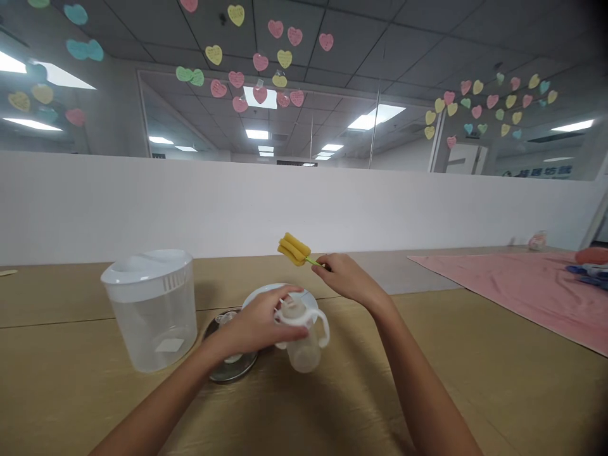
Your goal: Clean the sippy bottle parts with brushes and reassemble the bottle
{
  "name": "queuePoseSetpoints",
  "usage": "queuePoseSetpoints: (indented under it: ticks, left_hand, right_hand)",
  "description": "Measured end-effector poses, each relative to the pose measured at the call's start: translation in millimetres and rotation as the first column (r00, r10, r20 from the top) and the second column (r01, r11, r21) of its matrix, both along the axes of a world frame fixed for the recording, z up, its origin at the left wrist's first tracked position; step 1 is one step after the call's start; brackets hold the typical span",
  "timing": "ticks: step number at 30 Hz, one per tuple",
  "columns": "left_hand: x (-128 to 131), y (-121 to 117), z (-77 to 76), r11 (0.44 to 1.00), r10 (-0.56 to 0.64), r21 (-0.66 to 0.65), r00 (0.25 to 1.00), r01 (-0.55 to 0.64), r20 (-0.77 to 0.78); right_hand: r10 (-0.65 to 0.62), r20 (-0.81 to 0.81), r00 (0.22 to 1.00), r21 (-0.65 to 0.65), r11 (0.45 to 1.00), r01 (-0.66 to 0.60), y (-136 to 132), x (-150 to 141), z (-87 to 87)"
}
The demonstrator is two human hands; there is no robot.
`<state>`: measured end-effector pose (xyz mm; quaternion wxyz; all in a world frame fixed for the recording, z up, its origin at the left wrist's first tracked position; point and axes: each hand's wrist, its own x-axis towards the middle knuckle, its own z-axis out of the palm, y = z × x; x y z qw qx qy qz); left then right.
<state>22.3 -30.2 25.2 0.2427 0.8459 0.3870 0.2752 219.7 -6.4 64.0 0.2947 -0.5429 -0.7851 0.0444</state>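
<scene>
Pinching sponge bottle brush [293, 249] narrowly in right hand [348, 277], head aimed up-left, left hand [251, 323] around handled bottle [304, 350]

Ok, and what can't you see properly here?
Head view:
- Two-handled cup: the left hand hides part of its top.
- Round metal disc: that hand covers its middle.
- Sponge bottle brush: the right hand hides its handle's end.
- Blue thing and orange thing: the right edge cuts them off.
- Paper hearts: writing too small to read.
</scene>
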Motion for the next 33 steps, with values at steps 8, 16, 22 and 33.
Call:
queuePoseSetpoints:
  ticks: [8, 16, 22, 33]
  left_hand:
    - [23.6, -17.9, -21.5, 0.989, -0.139, 0.004, 0.944, 0.147, -0.3]
    - [17.2, -6.7, -31.9, 0.991, -0.118, 0.019, 0.924, 0.134, -0.363]
    - [4.2, 5.1, -19.4, 0.993, -0.114, -0.048, 0.953, 0.105, -0.28]
    - [-31.8, 65.9, -35.4, 0.804, 0.576, 0.496, 0.633, -0.327, -0.517]
  right_hand:
    - [0.001, -0.033, 0.999, -0.03, 1.0, -0.002, -2.9, -0.3, 0.1]
    - [-0.017, -0.025, 1.0, -0.023, 1.0, 0.016, -3.3, -4.0, 0.6]
    - [-0.008, 0.004, 1.0, -0.006, 1.0, 0.008, -2.9, -3.8, 1.5]
    - [-0.008, 0.029, 1.0, -0.007, 1.0, 0.009, -1.1, -5.1, -0.5]
